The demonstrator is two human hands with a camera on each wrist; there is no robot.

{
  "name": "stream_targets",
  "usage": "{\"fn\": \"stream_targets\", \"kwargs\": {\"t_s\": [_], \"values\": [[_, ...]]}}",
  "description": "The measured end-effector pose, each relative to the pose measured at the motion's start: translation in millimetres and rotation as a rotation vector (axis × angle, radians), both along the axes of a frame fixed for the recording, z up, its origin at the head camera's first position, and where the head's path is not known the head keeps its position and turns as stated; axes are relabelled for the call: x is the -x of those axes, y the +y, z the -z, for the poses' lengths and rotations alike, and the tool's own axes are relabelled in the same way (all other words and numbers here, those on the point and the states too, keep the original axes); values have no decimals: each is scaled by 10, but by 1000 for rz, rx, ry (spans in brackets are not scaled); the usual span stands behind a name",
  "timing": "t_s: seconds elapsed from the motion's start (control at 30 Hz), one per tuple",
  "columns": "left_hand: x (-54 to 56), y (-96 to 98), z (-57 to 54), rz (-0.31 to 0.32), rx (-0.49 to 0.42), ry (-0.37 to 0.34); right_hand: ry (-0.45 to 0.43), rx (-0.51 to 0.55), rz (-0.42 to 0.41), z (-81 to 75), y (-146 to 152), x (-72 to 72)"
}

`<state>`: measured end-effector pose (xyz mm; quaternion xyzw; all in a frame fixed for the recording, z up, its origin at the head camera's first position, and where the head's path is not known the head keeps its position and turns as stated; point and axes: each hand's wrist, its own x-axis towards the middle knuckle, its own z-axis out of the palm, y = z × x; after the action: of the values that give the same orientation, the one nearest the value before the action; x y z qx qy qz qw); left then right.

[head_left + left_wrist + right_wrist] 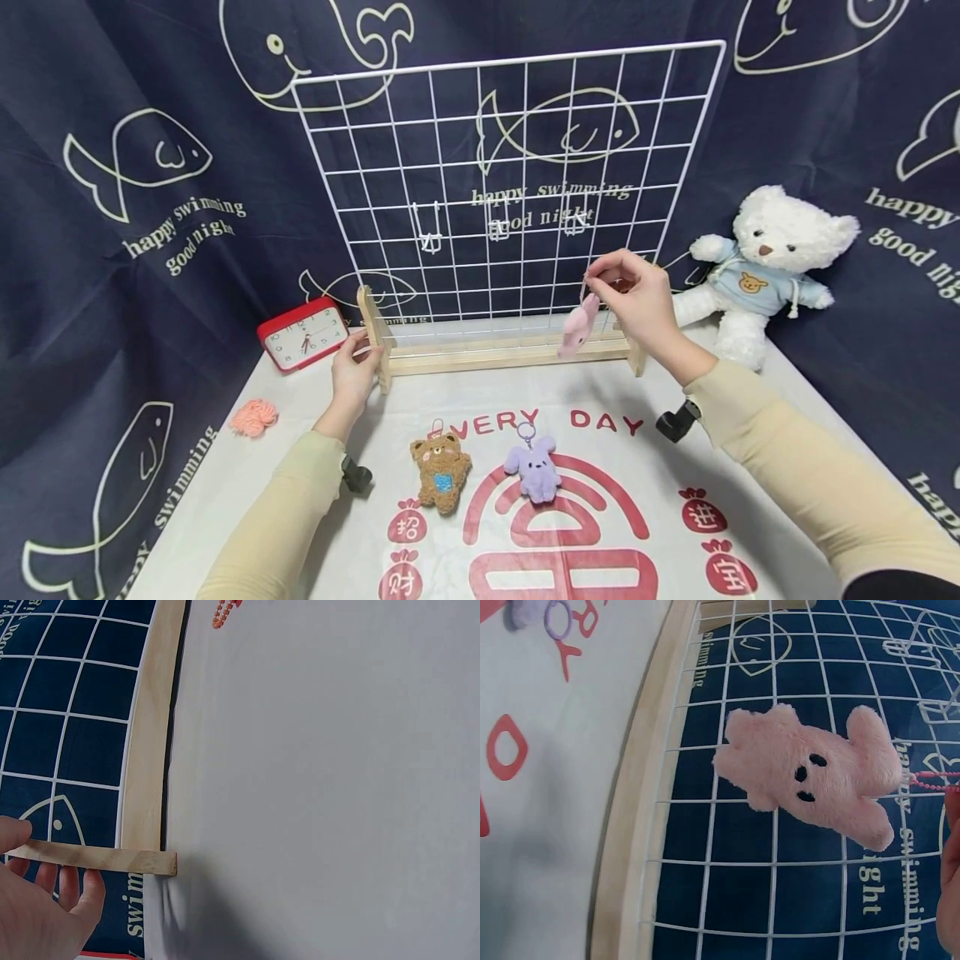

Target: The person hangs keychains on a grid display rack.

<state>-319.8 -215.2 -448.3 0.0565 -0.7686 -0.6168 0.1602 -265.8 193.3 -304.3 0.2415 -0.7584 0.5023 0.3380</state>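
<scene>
My right hand (637, 302) pinches the pink bead chain (934, 780) of a plush rabbit keychain. The pink plush rabbit (814, 774) dangles below the fingers, in front of the lower right part of a white wire grid (501, 158). At the grid's left end, my left hand (356, 377) grips the upright wooden foot (112, 859) of the stand, thumb on one side and fingers on the other. Three clear hooks hang in a row on the grid: a left hook (428, 233), a middle hook (498, 227) and a right hook (575, 222).
On the white printed cloth lie a brown plush bear (441, 477) and a purple plush rabbit (537, 475). A red clock (306, 335) and a fluffy coral-coloured item (255, 417) are at the left. At the right sits a white teddy bear (757, 279). Dark fabric (150, 75) hangs behind.
</scene>
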Motion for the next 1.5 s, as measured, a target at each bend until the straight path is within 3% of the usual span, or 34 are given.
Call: {"fn": "stream_targets", "kwargs": {"t_s": [0.47,0.73,1.07,1.37,1.5], "values": [[26,-22,-1,9,-9,-5,74,5,51,-271,-61,10],[20,-22,-1,1,7,1,100,2,75,-342,-70,47],[12,-13,-8,0,-2,-3,133,18,107,-298,29,332],[12,-13,8,3,-2,3,192,26,75,-471,-103,183],[16,-11,14,3,3,4,177,33,78,-492,-113,181]]}}
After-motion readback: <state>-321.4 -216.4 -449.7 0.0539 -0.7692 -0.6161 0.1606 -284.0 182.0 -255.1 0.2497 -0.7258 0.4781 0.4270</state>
